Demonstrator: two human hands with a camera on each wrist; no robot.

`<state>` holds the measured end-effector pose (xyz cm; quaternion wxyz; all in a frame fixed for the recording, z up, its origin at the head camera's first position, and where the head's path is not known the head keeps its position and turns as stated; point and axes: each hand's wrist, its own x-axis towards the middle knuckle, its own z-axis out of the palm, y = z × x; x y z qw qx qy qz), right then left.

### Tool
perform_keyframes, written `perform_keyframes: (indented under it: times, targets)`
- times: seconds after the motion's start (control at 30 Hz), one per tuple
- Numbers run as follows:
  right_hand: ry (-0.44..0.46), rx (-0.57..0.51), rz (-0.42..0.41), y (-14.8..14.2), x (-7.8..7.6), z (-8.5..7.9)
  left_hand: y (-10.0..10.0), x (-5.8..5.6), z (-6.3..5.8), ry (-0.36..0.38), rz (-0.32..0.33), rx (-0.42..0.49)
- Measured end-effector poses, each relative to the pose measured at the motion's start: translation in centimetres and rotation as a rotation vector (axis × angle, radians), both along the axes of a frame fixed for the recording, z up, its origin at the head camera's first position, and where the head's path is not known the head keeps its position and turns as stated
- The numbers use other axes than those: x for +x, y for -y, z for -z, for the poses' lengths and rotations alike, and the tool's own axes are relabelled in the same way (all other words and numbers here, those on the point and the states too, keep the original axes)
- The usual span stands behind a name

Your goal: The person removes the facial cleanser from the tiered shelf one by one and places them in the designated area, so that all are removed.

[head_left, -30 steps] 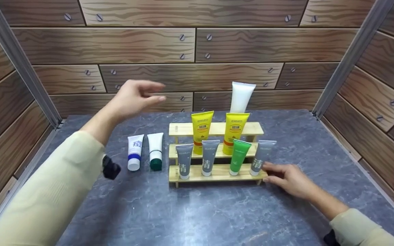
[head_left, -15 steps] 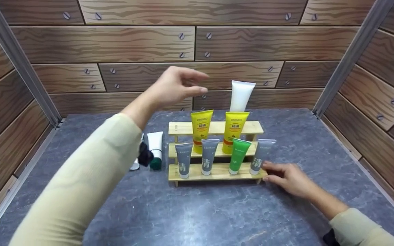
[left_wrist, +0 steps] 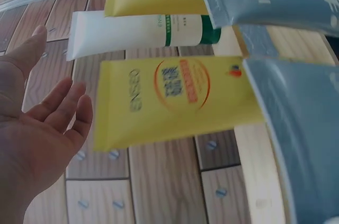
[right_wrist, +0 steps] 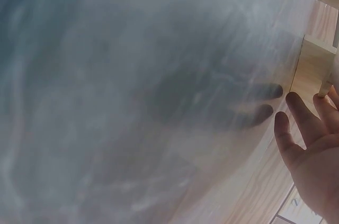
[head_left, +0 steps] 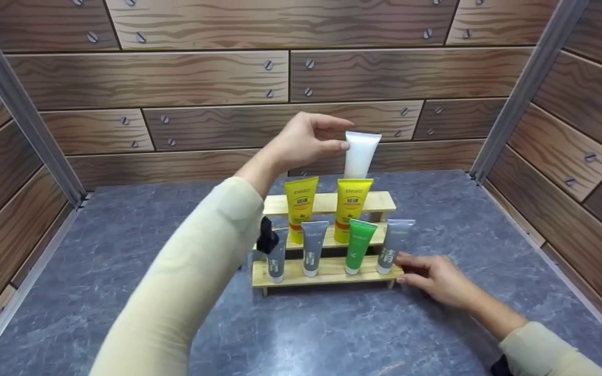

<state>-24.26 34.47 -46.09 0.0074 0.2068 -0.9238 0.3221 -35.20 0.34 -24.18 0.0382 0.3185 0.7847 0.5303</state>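
Observation:
My left hand point(head_left: 306, 138) is raised behind a three-tier wooden rack point(head_left: 327, 202), its thumb beside the upper left edge of a white tube point(head_left: 361, 154). In the left wrist view the fingers are spread, apart from that tube, which has a green cap. My right hand point(head_left: 437, 279) pinches the right end of the rack's bottom shelf between thumb and fingers. Two yellow tubes point(head_left: 301, 203) stand on the middle shelf. Along the bottom shelf stand grey tubes point(head_left: 314, 248) and one green tube point(head_left: 359, 248). My left sleeve partly covers the leftmost grey one.
The rack stands on a dark grey marbled tabletop point(head_left: 332, 334). Wood-patterned panels point(head_left: 201, 78) wall in the back and both sides, with metal posts point(head_left: 24, 104) at the corners. My left forearm crosses the area left of the rack.
My left hand has moved right, from above the table's left part to the white tube. The forearm now hides two tubes left of the rack. My right hand stays in place.

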Motion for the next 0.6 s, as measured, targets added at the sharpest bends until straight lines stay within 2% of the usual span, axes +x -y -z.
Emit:
perform_keyframes:
  times: [0.23,0.6]
  targets:
    - [-0.003,0.006,0.008,-0.1,0.2,-0.1,-1.4,-0.8,0.8,0.033,0.012,-0.041]
    - [0.027,-0.009,0.012,-0.1,0.1,0.0,-2.5,-1.7,1.8,0.038,0.022,-0.083]
